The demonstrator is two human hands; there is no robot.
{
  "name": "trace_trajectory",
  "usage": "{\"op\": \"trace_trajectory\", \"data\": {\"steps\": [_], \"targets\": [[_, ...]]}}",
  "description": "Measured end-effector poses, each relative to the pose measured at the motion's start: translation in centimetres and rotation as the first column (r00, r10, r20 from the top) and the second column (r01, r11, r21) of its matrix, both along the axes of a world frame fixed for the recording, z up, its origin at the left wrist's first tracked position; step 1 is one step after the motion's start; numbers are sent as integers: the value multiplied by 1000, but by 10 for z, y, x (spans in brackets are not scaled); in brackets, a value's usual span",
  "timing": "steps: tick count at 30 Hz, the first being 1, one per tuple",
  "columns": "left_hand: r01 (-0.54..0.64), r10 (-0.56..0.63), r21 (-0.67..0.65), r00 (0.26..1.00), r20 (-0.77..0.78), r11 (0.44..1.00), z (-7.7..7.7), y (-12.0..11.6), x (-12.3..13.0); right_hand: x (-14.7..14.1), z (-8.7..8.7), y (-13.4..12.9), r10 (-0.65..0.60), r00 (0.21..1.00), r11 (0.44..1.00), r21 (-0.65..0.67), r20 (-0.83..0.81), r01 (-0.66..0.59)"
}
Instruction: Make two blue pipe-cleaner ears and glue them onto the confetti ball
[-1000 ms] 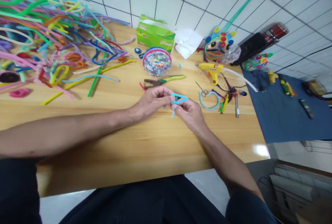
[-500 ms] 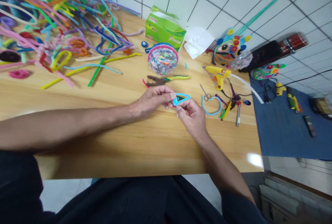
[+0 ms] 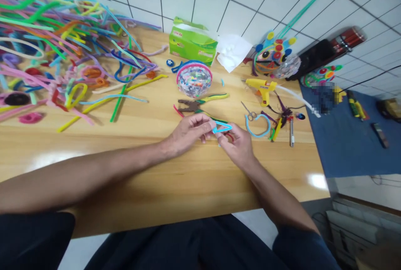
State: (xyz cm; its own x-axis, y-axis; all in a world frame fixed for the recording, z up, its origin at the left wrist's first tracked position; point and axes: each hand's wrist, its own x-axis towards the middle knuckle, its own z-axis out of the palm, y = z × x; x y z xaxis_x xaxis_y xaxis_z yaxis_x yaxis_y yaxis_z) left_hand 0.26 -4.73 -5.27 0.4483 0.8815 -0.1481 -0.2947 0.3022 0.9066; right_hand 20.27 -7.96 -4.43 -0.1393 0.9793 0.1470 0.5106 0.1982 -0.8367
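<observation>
I have a light-blue stem (image 3: 223, 129) bent into a narrow, pointed loop, held up over the middle of the tabletop (image 3: 175, 182), about midway between its near edge and the far edge along the wall. The thumb and forefinger of my left hand (image 3: 194, 132) pinch the loop's left end, where the strands meet. My right hand (image 3: 236, 147) has its thumb against the underside of that same end, forefinger curled behind near the point; it looks like a pinch too, though how firm I cannot tell. A small blue bit shows below my right thumb; whether it is the stem's own tail is too blurred to say. Something red peeks out at my right fingers, and I cannot make out what.

I judge this to be the shaping step: getting the fold's corners crisp and its ends together. The next move, I think, calls for the left pinch as an anchor while the right thumb and forefinger press the join closed, gently, so the point doesn't open or twist.

Just beyond my fingers, toward the far edge, lie the pliers (image 3: 189, 105). Toward the right edge, a curved blue stem (image 3: 268, 126) lies beside the scissors (image 3: 251, 115).
</observation>
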Motion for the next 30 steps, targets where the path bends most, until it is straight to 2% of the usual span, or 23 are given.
{"op": "trace_trajectory", "data": {"steps": [5,8,13,20,23,27,30], "targets": [[-32,33,36,999,-28,999,-3,-2,0,1,-3,-2,71,996,987,139,49,-77],[-48,49,33,999,-5,998,-5,-3,1,1,-4,-2,65,994,980,182,90,-81],[-10,14,-51,996,85,999,-8,-4,4,1,-1,-2,76,994,985,151,78,-87],[11,1,-85,990,144,996,-9,-1,5,2,-2,1,92,996,995,36,0,-92],[17,-17,2,998,66,1000,-10,2,2,-1,-3,1,65,998,998,-5,-23,-65],[9,6,153,995,-97,988,-11,2,-2,-3,4,0,90,993,994,-49,-74,-94],[16,19,201,985,-173,980,-9,0,-3,-1,11,1,1,991,999,-54,-136,-8]]}}
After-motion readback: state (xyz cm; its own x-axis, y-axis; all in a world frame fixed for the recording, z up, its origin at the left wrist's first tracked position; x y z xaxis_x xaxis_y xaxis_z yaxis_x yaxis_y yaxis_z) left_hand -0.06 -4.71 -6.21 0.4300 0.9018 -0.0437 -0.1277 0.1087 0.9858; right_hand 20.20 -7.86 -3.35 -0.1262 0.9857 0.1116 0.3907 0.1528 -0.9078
